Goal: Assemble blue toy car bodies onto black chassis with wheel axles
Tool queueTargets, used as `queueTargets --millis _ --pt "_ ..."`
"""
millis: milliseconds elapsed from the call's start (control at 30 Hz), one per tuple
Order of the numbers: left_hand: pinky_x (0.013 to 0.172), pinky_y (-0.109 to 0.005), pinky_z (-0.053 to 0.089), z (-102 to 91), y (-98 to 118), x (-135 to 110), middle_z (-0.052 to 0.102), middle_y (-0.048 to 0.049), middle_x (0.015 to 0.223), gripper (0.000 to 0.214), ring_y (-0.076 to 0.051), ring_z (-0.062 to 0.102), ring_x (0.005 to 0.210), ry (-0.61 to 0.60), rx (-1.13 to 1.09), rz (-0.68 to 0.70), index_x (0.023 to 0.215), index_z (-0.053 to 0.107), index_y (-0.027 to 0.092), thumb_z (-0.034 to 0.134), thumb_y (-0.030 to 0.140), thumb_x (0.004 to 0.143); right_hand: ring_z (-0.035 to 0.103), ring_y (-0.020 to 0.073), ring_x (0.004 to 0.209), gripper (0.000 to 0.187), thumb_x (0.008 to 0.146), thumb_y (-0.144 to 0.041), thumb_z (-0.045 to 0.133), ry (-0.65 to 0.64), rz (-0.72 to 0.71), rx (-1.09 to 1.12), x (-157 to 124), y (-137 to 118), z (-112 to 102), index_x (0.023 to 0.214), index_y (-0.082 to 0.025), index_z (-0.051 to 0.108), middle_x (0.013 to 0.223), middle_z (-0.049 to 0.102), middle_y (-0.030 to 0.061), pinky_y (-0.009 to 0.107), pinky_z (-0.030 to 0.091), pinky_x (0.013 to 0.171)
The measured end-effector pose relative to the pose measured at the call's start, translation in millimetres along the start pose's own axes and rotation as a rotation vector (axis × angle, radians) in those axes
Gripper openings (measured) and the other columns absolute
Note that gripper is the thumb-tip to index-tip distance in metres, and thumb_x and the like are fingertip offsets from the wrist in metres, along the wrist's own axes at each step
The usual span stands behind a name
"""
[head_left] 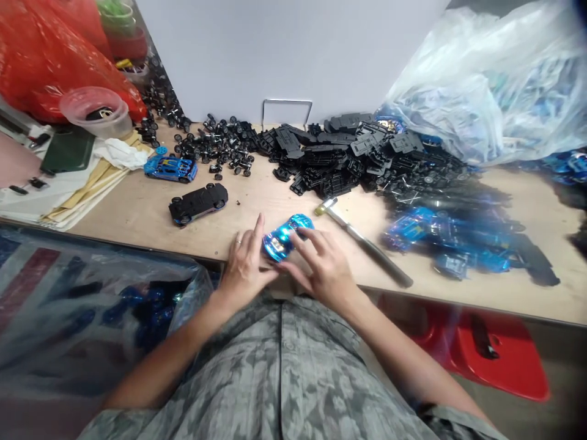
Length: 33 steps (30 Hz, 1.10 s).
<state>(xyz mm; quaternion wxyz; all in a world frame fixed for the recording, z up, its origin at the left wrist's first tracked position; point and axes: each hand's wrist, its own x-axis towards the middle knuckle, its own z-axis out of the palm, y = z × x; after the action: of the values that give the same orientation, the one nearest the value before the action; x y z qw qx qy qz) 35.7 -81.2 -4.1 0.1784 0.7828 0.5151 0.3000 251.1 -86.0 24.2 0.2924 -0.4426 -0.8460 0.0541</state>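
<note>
A shiny blue toy car body (285, 236) lies at the front edge of the wooden table (137, 211), held between both hands. My left hand (244, 266) grips its left side, index finger stretched forward and a ring on one finger. My right hand (321, 264) presses on its right side and top with the fingers curled over it. A small block under the hands is mostly hidden.
An upside-down black-bottomed car (198, 203) and a finished blue car (170, 167) sit to the left. Piles of wheels (220, 145), black chassis parts (348, 156) and blue bodies (452, 241) lie behind and right. A metal tool (364, 243) lies beside my right hand. Plastic bags stand right and lower left.
</note>
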Motion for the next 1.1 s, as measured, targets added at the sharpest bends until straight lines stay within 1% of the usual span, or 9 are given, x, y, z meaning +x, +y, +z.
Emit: queueTargets --millis 133,333,433,500,600,667,800,967,1100 --pt "0.111 -0.059 0.048 4.1 21 -20 0.06 -0.017 0.138 0.112 -0.038 0.057 0.128 -0.029 -0.105 0.014 0.168 -0.001 0.03 0.076 0.033 0.087 0.058 0.0406 0.135 0.053 0.096 -0.025 0.064 -0.083 -0.028 0.023 -11 -1 -12 0.148 -0.026 0.052 0.149 0.056 0.0223 0.064 0.057 0.099" --pt "0.112 -0.056 0.049 13.2 34 -27 0.06 -0.0178 0.14 0.104 -0.035 0.058 0.128 -0.13 -0.236 0.134 0.168 -0.002 0.027 0.07 0.028 0.092 0.046 0.0411 0.148 0.068 0.096 -0.016 0.064 -0.134 -0.12 -0.035 -22 19 -25 0.159 -0.028 0.039 0.158 0.048 0.0234 0.068 0.055 0.105" --pt "0.108 -0.053 0.052 16.1 34 -23 0.064 -0.0161 0.136 0.095 -0.032 0.06 0.124 -0.142 -0.264 0.187 0.168 0.005 0.026 0.065 0.025 0.094 0.041 0.0393 0.151 0.072 0.097 -0.008 0.059 -0.128 -0.156 -0.015 -28 30 -24 0.16 -0.033 0.037 0.162 0.044 0.0185 0.069 0.054 0.106" --pt "0.105 -0.051 0.055 17.5 31 -20 0.066 -0.0147 0.132 0.082 -0.031 0.062 0.12 -0.126 -0.268 0.223 0.165 0.02 0.026 0.062 0.024 0.095 0.044 0.0377 0.15 0.073 0.096 -0.005 0.057 -0.095 -0.157 0.025 -32 35 -23 0.159 -0.037 0.038 0.162 0.045 0.014 0.067 0.055 0.107" --pt "0.105 -0.05 0.056 20.4 28 -16 0.066 -0.015 0.132 0.056 -0.03 0.062 0.121 -0.082 -0.231 0.243 0.151 0.047 0.023 0.059 0.021 0.097 0.054 0.0366 0.142 0.072 0.095 -0.004 0.057 0.012 -0.145 0.073 -35 37 -21 0.156 -0.038 0.044 0.157 0.052 0.0101 0.065 0.058 0.106" --pt "0.106 -0.05 0.055 22.9 27 -14 0.065 -0.0166 0.134 0.046 -0.031 0.061 0.123 -0.053 -0.199 0.248 0.143 0.055 0.018 0.058 0.02 0.097 0.059 0.0363 0.138 0.071 0.093 -0.002 0.059 0.091 -0.139 0.079 -34 36 -20 0.154 -0.038 0.048 0.153 0.056 0.0081 0.064 0.061 0.103" --pt "0.106 -0.049 0.055 27.4 26 -14 0.063 -0.0182 0.136 0.041 -0.031 0.058 0.125 -0.041 -0.142 0.273 0.138 0.057 0.012 0.057 0.019 0.098 0.061 0.0354 0.135 0.071 0.092 0.0 0.061 0.119 -0.153 0.076 -33 38 -17 0.151 -0.037 0.052 0.152 0.058 0.0072 0.062 0.062 0.102" --pt "0.106 -0.048 0.055 29.6 26 -15 0.064 -0.0163 0.136 0.039 -0.029 0.057 0.125 -0.037 -0.128 0.262 0.138 0.056 0.011 0.055 0.018 0.099 0.061 0.0356 0.135 0.063 0.09 0.002 0.063 0.109 -0.211 0.072 -37 48 -14 0.146 -0.027 0.06 0.148 0.062 0.0136 0.059 0.059 0.105" --pt "0.106 -0.047 0.055 30.0 27 -14 0.064 -0.0159 0.136 0.038 -0.028 0.057 0.124 -0.018 -0.126 0.26 0.137 0.057 0.01 0.054 0.017 0.099 0.062 0.0351 0.134 0.064 0.089 0.003 0.066 0.113 -0.247 0.055 -41 50 -12 0.146 -0.026 0.059 0.148 0.061 0.0146 0.056 0.06 0.105"
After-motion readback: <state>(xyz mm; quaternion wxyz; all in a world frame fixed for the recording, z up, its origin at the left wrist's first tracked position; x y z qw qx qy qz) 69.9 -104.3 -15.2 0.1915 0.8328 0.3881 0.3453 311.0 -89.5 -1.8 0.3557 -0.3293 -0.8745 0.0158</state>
